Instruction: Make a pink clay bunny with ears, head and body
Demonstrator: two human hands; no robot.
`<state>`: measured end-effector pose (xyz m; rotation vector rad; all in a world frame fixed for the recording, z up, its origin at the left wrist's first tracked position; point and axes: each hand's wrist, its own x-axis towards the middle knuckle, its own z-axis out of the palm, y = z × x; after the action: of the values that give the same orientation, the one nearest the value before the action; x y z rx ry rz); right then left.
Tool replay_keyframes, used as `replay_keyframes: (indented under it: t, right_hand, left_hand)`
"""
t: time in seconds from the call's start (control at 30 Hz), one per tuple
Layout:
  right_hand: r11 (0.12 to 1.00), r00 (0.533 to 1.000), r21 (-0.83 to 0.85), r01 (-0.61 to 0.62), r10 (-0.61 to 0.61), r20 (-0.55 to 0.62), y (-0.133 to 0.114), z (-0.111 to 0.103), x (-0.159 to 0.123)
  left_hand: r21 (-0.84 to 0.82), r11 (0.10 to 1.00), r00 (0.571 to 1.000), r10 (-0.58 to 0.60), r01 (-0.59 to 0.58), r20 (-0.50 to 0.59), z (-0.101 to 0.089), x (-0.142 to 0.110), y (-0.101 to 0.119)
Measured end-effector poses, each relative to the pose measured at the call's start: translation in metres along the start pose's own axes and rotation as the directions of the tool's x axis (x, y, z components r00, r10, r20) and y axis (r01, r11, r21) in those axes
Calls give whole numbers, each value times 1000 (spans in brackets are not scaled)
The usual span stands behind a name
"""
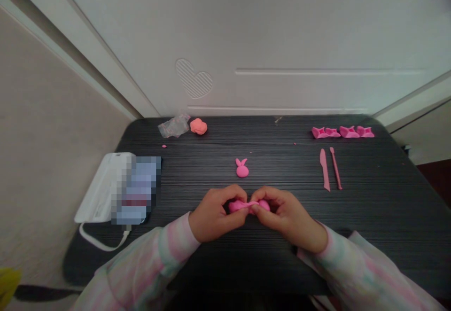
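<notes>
Towards the front edge of the tabletop (197,170), a piece of pink clay (237,206) spans the gap between the fingers of both hands, lumpy at the ends and thin in the middle. The left hand (216,214) pinches its left side, fingers and thumb nearly together. Just beyond sits a pink rabbit-head shape (242,171). The right hand (291,217) grips the other side, equally narrow. Nearer the right edge lie a pink knife (324,170) and a slim pink tool (336,169).
</notes>
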<state>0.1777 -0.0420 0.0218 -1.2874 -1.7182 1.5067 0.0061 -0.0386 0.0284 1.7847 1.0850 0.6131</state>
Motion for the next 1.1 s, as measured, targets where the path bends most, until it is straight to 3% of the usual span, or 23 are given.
replay_keyframes:
  t: [0.13, 0.2, 0.3, 0.37, 0.5, 0.6, 0.73, 0.87, 1.1]
  right_hand:
    - [967, 996, 241, -83, 78, 30, -2, -5, -1]
    - [891, 996, 446, -84, 82, 23, -3, -12, -1]
    - [722, 990, 689, 59, 49, -136, -4, -23, 2]
    - [697, 976, 709, 110, 60, -211, -2, -26, 5]
    - [889, 990, 458, 6, 59, -127, 4, -18, 7]
    - [984, 996, 180, 10, 5, -84, 7, -10, 4]
    - [988, 991, -86, 125, -128, -27, 5, -6, 0]
    - [960, 974, -169, 224, -218, 52, 4, -2, -1]
    - [980, 991, -158, 120, -129, -44, 5, 2, 2]
  left_hand:
    - [-63, 997, 999, -35, 34, -12, -3, 0, -4]
    - [-95, 993, 995, -72, 65, -73, -7, 2, -10]
    - [-183, 973, 952, -181, 138, -246, -14, 5, -19]
    - [-271, 950, 931, -232, 155, -282, -15, 7, -23]
    - [-307, 942, 972, -189, 139, -141, -8, 6, -18]
    - [-311, 937, 982, -183, 161, -43, -2, 3, -13]
    - [-452, 857, 969, -229, 247, 94, 0, 2, -13]
    - [-538, 776, 944, -244, 328, 222, 0, 5, -13]
    - [-437, 789, 890, -295, 432, 346, -4, 10, -9]
